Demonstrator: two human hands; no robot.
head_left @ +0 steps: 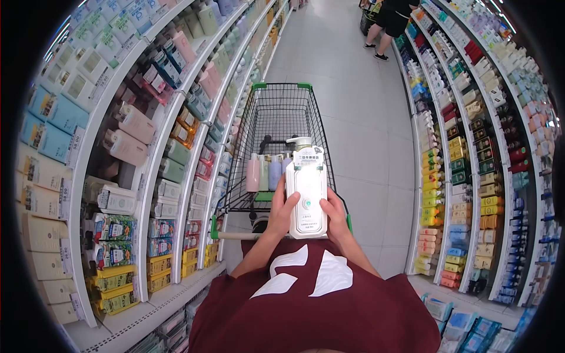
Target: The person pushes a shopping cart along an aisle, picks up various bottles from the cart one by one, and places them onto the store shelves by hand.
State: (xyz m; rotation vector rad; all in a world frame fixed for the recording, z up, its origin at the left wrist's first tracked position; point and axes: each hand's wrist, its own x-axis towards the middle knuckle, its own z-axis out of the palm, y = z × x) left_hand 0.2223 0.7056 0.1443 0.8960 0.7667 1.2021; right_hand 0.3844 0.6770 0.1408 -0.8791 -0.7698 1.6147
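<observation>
You've got 1 white pump bottle (306,206) between both hands, pump up, label side facing you, in front of your maroon shirt (318,306) and in line with the cart handle (238,236). Left hand (285,213): fingers partly curled on the bottle's left edge, thumb lying on the front face. Right hand (335,216): same kind of hold on the right edge, thumb at the front; neither hand is spread wide. Can't tell how far your fingertips reach behind, the bottle hides them. A printed card (309,159) sits at the bottle's neck. Past your hands, the shopping cart (282,84) carries a pink bottle (253,174), a green bottle (264,175) and a purple bottle (275,175), side by side. Stocked shelves on 2 sides; 1 person (391,26) farther up the aisle, right.
</observation>
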